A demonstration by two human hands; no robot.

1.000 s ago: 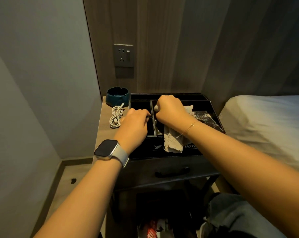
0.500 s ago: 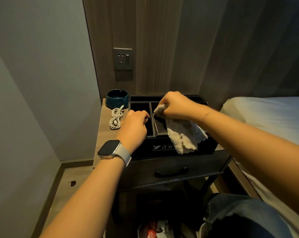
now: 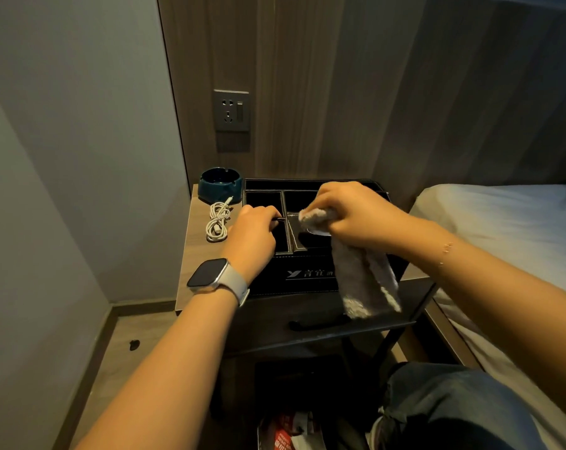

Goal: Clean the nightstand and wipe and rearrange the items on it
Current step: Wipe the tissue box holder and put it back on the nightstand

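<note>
Nightstand (image 3: pixel 190 254) is mostly covered by the black compartment organizer (image 3: pixel 307 280), set against the back wall. Organizer is steadied by the left hand (image 3: pixel 252 238), fingers curled over a divider. Grey cloth (image 3: pixel 363 274) is bunched in the right hand (image 3: pixel 356 219), fist tight, tail hanging over the front edge. Risk: tail could snag the rim and drag the organizer forward. Ashtray (image 3: pixel 221 188) and coiled cable (image 3: pixel 218 220) are left just beside it and could be knocked.

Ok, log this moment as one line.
left hand grips organizer tray divider | right hand holds cloth over tray | wiping ongoing
</note>
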